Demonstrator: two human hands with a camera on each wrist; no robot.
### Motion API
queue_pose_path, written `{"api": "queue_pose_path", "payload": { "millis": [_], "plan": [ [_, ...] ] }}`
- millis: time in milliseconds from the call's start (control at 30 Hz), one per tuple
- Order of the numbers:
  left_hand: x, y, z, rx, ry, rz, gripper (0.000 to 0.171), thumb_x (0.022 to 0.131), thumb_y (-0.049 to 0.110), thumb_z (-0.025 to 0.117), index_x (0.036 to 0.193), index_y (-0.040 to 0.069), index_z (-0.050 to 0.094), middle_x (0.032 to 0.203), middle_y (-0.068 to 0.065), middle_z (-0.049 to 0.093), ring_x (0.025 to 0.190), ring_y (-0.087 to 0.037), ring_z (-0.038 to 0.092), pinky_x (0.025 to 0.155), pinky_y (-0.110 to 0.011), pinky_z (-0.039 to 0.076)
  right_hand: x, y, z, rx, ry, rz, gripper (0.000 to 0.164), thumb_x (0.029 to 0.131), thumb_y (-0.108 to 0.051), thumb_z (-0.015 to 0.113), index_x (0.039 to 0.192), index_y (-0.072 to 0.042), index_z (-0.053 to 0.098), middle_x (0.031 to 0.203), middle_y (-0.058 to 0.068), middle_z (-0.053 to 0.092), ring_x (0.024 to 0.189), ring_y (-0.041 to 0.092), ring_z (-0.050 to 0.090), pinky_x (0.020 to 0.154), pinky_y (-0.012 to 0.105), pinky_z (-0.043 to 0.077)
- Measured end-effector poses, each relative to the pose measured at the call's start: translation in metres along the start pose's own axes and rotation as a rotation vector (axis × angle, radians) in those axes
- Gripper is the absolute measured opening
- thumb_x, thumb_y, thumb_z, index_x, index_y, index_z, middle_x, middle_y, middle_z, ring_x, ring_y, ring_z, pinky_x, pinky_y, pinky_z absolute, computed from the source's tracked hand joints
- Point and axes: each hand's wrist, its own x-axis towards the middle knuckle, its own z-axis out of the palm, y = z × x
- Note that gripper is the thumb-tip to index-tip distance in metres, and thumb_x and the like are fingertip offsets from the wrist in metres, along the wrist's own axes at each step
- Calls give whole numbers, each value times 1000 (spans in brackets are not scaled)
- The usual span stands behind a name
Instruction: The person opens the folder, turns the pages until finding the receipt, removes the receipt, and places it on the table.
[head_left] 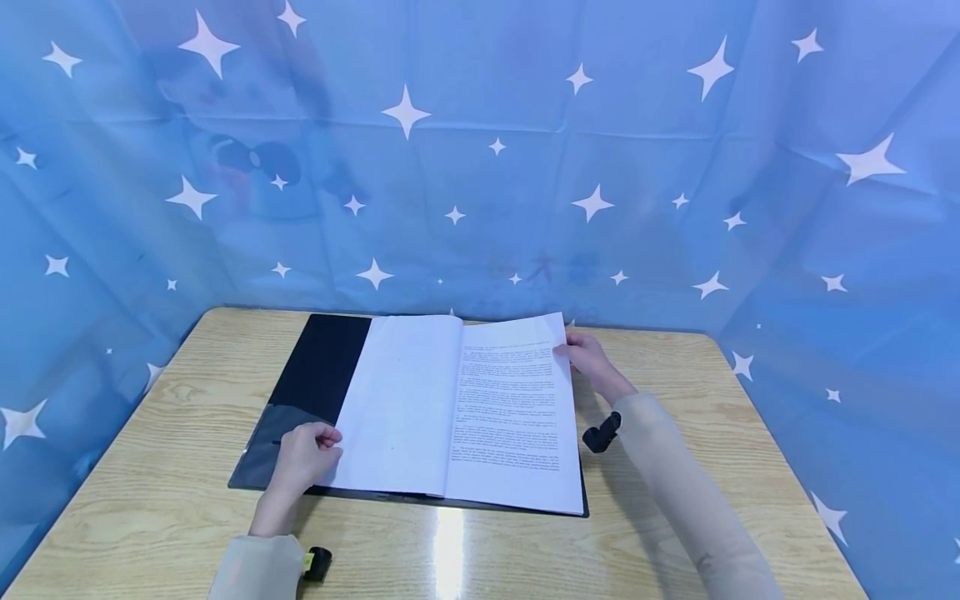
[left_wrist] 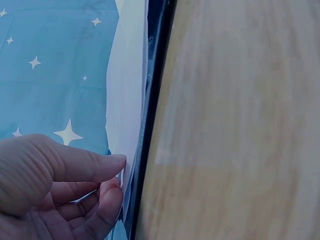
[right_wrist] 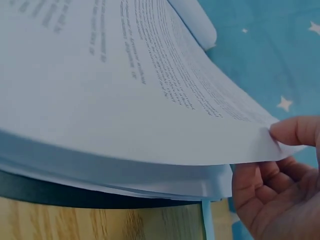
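Observation:
A black folder (head_left: pixel 318 367) lies spread on the table, holding a stack of white sheets. Its left page (head_left: pixel 397 400) is blank, while the right page (head_left: pixel 510 417) carries printed text. With thumb and curled fingers, my left hand (head_left: pixel 303 457) pinches the outer edge of the left page near its lower corner; the left wrist view shows this hand (left_wrist: pixel 65 185) against the sheet edges (left_wrist: pixel 125 100). At the upper right, my right hand (head_left: pixel 592 360) pinches the edge of the printed page. In the right wrist view, that page (right_wrist: pixel 165 135) bows up above the sheets beneath (right_wrist: pixel 190 182).
The wooden table (head_left: pixel 375 550) extends around the folder on both sides and in front. A blue curtain (head_left: pixel 480 167) with white stars hangs behind and beside it. Small black devices (head_left: pixel 602 433) sit on both wrists.

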Motion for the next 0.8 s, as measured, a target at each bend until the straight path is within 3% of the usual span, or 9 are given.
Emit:
{"api": "queue_pose_path", "payload": {
  "millis": [400, 667, 800],
  "plan": [
    [0, 0, -1, -1, -1, 1, 8, 73, -4, 69, 80, -4, 66, 71, -6, 58, 67, -20, 50, 61, -32, 44, -16, -2, -1, 17, -12, 5, 29, 93, -12, 51, 115, 5, 54, 97, 9, 62, 78, 15, 55, 79, 39, 41],
    [0, 0, -1, -5, -3, -4, 8, 74, -4, 69, 81, -4, 66, 71, -7, 58, 67, -21, 50, 62, -32, 44, -26, 1, 0, -11, -29, 9, 33, 93, -14, 52, 120, 5, 52, 108, 15, 61, 88, 20, 55, 85, 44, 39],
    [-1, 0, -1, -4, -5, -3, 9, 74, -4, 69, 82, -4, 66, 72, -7, 58, 68, -21, 51, 62, -33, 45, -34, 2, 2, -8, -47, 2, 37, 93, -13, 51, 125, 5, 51, 112, 17, 61, 87, 18, 56, 81, 40, 40]
  ]
}}
